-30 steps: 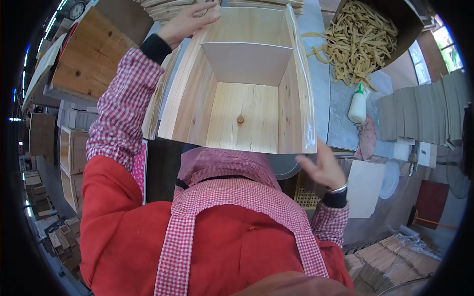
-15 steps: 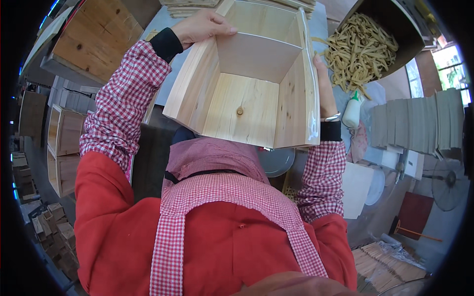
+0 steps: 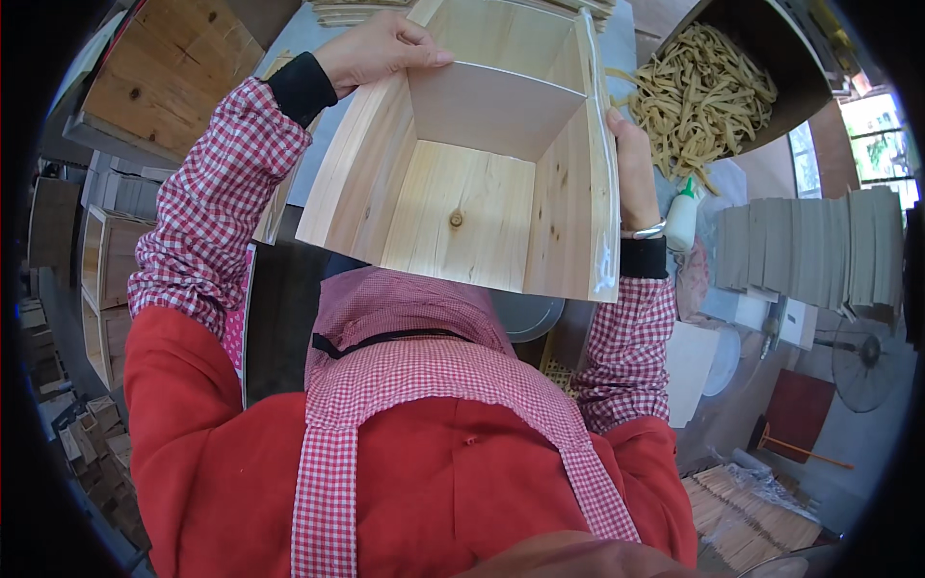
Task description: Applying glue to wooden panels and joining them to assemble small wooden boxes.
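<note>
A pale wooden box (image 3: 462,217) is held up in front of me over the table's near edge, tilted so that I look into it. A thin whitish panel (image 3: 491,111) stands across its inside and splits it into a near and a far compartment. My left hand (image 3: 381,50) pinches the left wall near the panel's upper left corner, thumb reaching onto the panel's edge. Against the outside of the right wall lies my right hand (image 3: 632,173), closed round that side; most of its fingers are hidden behind the box. Something clear and shiny edges the right wall.
Right of the box stands a white squeeze bottle (image 3: 682,223) with a green tip. Behind it, tan strips (image 3: 708,91) spill from a dark open box (image 3: 796,63). A stack of grey boards (image 3: 809,252) is farther right. Wooden boxes (image 3: 108,265) are at the left.
The box has shifted slightly left and tipped a little, with both hands still on it. My left arm has moved slightly left and up.
</note>
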The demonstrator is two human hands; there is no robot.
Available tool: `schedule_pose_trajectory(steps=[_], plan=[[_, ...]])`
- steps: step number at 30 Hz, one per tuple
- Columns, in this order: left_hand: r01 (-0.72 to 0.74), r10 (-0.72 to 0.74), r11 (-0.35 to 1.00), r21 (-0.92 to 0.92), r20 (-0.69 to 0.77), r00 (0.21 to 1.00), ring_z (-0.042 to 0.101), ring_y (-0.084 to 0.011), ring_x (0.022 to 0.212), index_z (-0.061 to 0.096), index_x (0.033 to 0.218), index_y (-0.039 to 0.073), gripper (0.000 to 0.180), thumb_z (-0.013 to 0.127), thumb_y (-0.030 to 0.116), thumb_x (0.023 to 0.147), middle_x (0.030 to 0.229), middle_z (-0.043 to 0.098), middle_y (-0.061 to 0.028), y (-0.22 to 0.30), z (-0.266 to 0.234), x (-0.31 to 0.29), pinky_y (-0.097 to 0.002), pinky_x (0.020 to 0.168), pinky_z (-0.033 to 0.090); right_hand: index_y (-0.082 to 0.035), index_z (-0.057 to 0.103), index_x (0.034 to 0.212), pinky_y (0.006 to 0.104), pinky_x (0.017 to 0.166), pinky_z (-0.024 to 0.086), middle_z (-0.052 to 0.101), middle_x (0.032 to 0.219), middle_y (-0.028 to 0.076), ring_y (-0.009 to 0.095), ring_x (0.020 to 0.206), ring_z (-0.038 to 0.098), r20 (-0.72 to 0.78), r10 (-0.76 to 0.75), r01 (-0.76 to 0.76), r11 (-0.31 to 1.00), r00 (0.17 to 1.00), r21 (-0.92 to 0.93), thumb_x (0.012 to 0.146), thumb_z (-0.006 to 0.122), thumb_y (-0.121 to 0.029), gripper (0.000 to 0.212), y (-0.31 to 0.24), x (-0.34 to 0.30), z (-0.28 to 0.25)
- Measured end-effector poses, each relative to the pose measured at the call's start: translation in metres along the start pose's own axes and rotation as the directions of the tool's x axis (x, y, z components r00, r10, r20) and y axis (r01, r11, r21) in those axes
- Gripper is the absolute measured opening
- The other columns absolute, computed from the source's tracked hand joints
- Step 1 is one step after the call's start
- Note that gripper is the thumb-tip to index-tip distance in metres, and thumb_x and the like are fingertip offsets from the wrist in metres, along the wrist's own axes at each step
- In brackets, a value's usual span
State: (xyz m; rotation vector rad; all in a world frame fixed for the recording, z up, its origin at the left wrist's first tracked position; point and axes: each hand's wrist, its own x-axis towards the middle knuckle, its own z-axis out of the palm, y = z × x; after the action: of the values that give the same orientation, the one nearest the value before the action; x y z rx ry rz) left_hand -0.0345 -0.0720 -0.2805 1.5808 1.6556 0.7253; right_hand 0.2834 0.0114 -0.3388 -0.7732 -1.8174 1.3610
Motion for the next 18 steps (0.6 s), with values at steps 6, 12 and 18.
schedule_pose_trajectory(steps=[6,12,18], plan=[[0.007,-0.007,1.0,-0.029,0.026,1.0,0.055,-0.0051,0.068,0.07,0.083,0.006,0.026,0.068,0.032,0.087,0.074,0.062,0.0016,-0.007,-0.002,0.002,-0.0215,0.066,0.046,0.007,0.04,0.078,0.036,0.059,0.032,0.04,0.066,0.014,0.022,0.062,0.033,0.018,-0.151,0.152,0.972,0.988,-0.178,0.095,0.035,-0.02,0.032,-0.016,-0.001,0.005],[-0.062,0.055,0.994,-0.094,-0.069,0.996,0.051,-0.0054,0.064,0.07,0.078,0.001,0.027,0.071,0.028,0.083,0.065,0.061,0.002,0.006,0.0,-0.001,-0.0259,0.059,0.042,0.005,0.038,0.075,0.0332,0.058,0.031,0.036,0.065,0.009,0.016,0.062,0.033,0.01,-0.3,0.294,0.927,0.954,-0.231,0.094,0.034,-0.017,0.029,-0.014,-0.001,0.008],[-0.002,0.001,1.0,-0.007,-0.075,0.997,0.047,-0.0041,0.063,0.069,0.073,0.001,0.027,0.071,0.026,0.084,0.062,0.057,0.0047,0.006,-0.001,0.002,-0.0243,0.058,0.04,0.004,0.038,0.073,0.0325,0.057,0.031,0.035,0.064,0.008,0.015,0.062,0.032,0.028,-0.048,0.051,0.991,0.998,-0.126,0.093,0.035,-0.016,0.029,-0.021,0.002,0.001]])
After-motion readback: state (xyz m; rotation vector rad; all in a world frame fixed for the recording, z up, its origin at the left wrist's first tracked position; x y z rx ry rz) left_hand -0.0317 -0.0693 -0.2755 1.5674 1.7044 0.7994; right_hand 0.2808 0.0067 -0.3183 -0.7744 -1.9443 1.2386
